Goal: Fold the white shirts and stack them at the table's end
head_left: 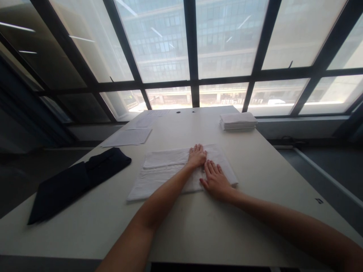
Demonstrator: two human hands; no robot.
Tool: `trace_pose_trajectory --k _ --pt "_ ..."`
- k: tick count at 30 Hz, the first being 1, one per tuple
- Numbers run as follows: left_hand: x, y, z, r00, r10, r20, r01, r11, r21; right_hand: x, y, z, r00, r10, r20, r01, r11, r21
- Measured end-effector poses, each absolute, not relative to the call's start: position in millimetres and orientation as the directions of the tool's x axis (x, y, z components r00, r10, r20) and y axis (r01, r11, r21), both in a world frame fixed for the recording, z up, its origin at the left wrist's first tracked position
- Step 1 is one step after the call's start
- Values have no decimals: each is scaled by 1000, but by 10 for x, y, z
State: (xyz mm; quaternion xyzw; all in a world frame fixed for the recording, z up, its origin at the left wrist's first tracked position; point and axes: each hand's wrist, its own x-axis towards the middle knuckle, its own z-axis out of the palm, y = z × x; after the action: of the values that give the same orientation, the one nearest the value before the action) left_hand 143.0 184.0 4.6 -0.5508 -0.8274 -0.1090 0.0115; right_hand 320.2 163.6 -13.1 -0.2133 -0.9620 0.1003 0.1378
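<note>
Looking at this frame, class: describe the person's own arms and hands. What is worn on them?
Both arms are bare from as far up as the frame shows to the fingers: no sleeves, gloves or watch are visible. The left hand and right hand show no rings or markings that can be made out.

White towel (170, 170) partly folded, flat, table centre.

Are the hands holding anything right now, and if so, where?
Nothing is gripped. Both hands, left and right, lie flat, palms down, on the white towel's right half.
</note>
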Motion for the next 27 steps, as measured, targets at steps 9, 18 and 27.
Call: trace_pose_trajectory --k 9,18,27 --pt "1418 1829 42 -404 902 152 907 372 197 3334 1306 -9 -895 388 219 280 872 -401" --pt "1320 1864 -6 -499 817 288 844 384 374 3321 2237 200 -824 517 233 396 818 -417" --pt "1140 1868 197 -665 619 418 690 294 662 3349 2198 94 -891 437 124 413 892 -182"
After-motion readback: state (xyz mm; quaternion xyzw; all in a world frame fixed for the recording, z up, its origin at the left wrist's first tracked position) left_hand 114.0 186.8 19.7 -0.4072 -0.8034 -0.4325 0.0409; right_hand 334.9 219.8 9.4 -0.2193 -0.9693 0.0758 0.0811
